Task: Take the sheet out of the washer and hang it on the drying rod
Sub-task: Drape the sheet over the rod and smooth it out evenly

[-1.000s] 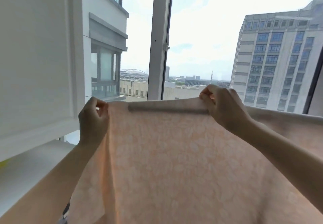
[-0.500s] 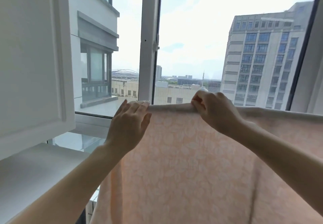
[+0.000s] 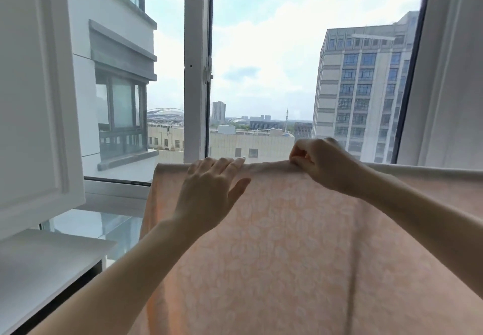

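A pale peach sheet (image 3: 300, 243) with a faint white leaf print hangs draped over a horizontal line in front of the window; the rod itself is hidden under its top fold. My left hand (image 3: 209, 193) lies flat on the sheet's front near the top edge, fingers apart, gripping nothing. My right hand (image 3: 324, 164) pinches the top fold of the sheet between thumb and fingers. The sheet's left edge (image 3: 153, 204) hangs free. The washer is not in view.
A white cabinet door (image 3: 36, 94) stands at the left above a white shelf top (image 3: 39, 269). The white window frame post (image 3: 196, 73) rises behind the sheet. A white curtain or wall (image 3: 454, 73) fills the right side. Buildings lie beyond the glass.
My left hand let go of the sheet's corner and now rests flat on the cloth, further right. My right hand keeps its pinch on the top fold. The grey band seen earlier is covered.
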`<action>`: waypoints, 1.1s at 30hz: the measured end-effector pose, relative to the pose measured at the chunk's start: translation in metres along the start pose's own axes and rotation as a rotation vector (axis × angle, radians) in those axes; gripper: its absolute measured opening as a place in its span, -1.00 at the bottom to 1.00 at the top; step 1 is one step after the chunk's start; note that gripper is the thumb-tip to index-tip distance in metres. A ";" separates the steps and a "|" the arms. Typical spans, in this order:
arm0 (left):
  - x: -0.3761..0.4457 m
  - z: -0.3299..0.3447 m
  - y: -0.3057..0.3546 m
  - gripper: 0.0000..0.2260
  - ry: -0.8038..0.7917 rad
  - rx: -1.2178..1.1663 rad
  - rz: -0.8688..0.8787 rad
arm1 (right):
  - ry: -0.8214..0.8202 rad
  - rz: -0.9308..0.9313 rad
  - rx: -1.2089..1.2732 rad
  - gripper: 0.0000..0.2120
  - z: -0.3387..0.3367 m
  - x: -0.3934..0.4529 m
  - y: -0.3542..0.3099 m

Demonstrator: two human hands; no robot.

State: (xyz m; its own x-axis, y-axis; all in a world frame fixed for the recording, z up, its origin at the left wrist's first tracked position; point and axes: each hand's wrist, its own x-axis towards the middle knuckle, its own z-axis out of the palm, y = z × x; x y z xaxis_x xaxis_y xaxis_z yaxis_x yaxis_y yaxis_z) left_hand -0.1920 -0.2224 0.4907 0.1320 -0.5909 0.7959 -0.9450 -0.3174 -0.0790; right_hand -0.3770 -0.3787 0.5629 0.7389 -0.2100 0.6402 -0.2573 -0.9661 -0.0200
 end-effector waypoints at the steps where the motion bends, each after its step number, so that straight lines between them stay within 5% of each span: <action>1: 0.003 0.000 0.003 -0.48 -0.003 -0.016 0.007 | 0.062 0.017 0.010 -0.92 0.001 -0.001 0.001; 4: 0.016 -0.003 0.013 -0.48 -0.023 -0.076 0.019 | 0.190 0.067 0.032 -0.92 -0.004 -0.004 0.007; 22: 0.023 0.033 0.062 -0.52 0.108 0.011 0.052 | -0.064 0.179 0.073 -0.84 -0.032 -0.025 0.056; 33: 0.023 0.033 0.072 -0.53 0.116 0.094 0.042 | -0.044 0.079 0.206 -0.96 -0.050 -0.030 0.065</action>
State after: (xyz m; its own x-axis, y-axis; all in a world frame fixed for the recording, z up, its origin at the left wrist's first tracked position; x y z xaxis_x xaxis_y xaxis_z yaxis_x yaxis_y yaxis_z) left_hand -0.2472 -0.2837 0.4834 0.0519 -0.5173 0.8542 -0.9160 -0.3655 -0.1657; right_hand -0.4476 -0.4277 0.5810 0.7494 -0.2880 0.5963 -0.1862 -0.9558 -0.2276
